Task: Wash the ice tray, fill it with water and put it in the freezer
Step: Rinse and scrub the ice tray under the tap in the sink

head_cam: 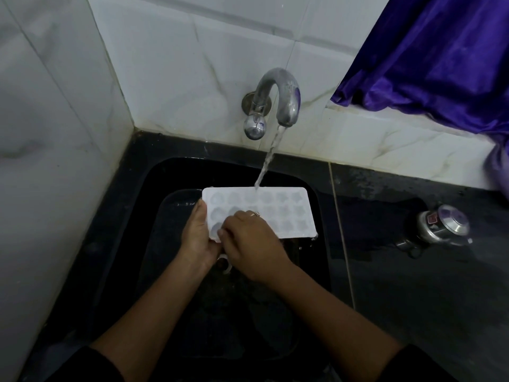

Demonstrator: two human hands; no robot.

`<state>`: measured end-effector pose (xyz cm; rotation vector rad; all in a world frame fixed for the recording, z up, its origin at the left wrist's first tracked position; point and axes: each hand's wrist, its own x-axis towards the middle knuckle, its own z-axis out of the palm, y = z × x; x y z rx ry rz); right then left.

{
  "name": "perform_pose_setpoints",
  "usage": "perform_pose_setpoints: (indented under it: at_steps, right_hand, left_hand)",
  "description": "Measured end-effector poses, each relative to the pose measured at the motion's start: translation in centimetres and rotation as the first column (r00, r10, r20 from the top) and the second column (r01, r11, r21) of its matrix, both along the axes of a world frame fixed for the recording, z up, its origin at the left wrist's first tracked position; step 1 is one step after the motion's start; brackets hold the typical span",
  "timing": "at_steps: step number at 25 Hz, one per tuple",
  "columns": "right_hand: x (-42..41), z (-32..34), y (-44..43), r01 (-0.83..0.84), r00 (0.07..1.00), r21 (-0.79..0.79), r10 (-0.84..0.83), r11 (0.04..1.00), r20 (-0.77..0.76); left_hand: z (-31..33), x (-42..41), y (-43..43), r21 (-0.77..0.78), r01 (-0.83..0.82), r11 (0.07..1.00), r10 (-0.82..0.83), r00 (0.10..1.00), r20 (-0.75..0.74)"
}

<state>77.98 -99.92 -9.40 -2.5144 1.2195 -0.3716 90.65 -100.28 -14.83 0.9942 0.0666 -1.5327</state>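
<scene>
Fingers (202,209) of L hand (197,238) clamp ice tray (289,213) at its left end; R hand (248,238) fingers bent onto near-left cups, grip unclear. Tray white, held over black sink (154,183), tap (286,97) water hitting far edge. On counter (413,299), right: steel pot (443,227).

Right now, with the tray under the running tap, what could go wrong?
1. The left hand grips only one end of the wet ice tray, and the other end hangs free over the sink; it might slip or tip.
2. The water stream from the tap strikes the tray's back edge, so it may splash onto the counter, which already looks wet.
</scene>
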Motion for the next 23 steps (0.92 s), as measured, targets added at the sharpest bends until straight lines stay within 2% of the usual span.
perform_pose_setpoints:
  at_steps: [3, 5, 8, 11, 14, 15, 17, 19, 20, 23]
  right_hand:
    - [-3.1, -0.2, -1.6, 0.050, 0.997, -0.037, -0.048, 0.998, 0.059]
    - [-5.1, -0.7, -3.5, 0.224, 0.975, -0.078, -0.222, 0.972, 0.029]
    - [-6.8, -2.1, -6.4, 0.510, 0.847, -0.150, -0.525, 0.847, -0.084]
    - [-5.7, -3.4, -7.0, 0.640, 0.768, 0.072, -0.632, 0.765, -0.105]
    - [-3.0, -4.4, -6.1, 0.656, 0.754, 0.279, -0.627, 0.702, -0.196]
    - [-1.8, -4.5, -5.3, 0.612, 0.789, 0.360, -0.577, 0.704, -0.213]
    - [0.2, -4.5, -3.0, 0.417, 0.903, 0.523, -0.404, 0.743, -0.146]
    - [0.9, -5.0, -2.1, 0.307, 0.940, 0.618, -0.333, 0.724, -0.076]
    - [0.7, -5.5, -3.1, 0.338, 0.918, 0.628, -0.393, 0.701, -0.055]
    - [-1.8, -6.4, -8.0, 0.559, 0.741, 0.625, -0.666, 0.544, -0.084]
  left_hand:
    - [0.5, 1.0, 0.3, -0.074, -0.038, 0.997, 0.041, 0.998, 0.049]
    - [0.8, 1.5, 0.7, -0.075, -0.037, 0.997, 0.043, 0.995, 0.086]
    - [0.7, 1.1, 1.5, -0.016, 0.011, 1.000, -0.009, 0.995, 0.104]
    - [1.2, 0.1, 2.1, -0.024, 0.091, 0.996, -0.087, 0.989, 0.119]
    - [1.4, -0.6, 1.8, -0.014, 0.121, 0.993, -0.120, 0.990, 0.071]
    - [1.5, -0.7, 1.7, -0.008, 0.112, 0.994, -0.111, 0.992, 0.063]
    - [0.8, 0.0, 0.9, -0.040, 0.088, 0.995, -0.086, 0.995, 0.056]
    - [0.9, 0.0, 0.3, -0.041, 0.080, 0.996, -0.075, 0.992, 0.104]
    - [1.1, -0.4, 0.2, -0.040, 0.095, 0.995, -0.089, 0.987, 0.131]
    - [1.8, -2.6, 0.7, -0.049, 0.210, 0.976, -0.195, 0.958, 0.210]
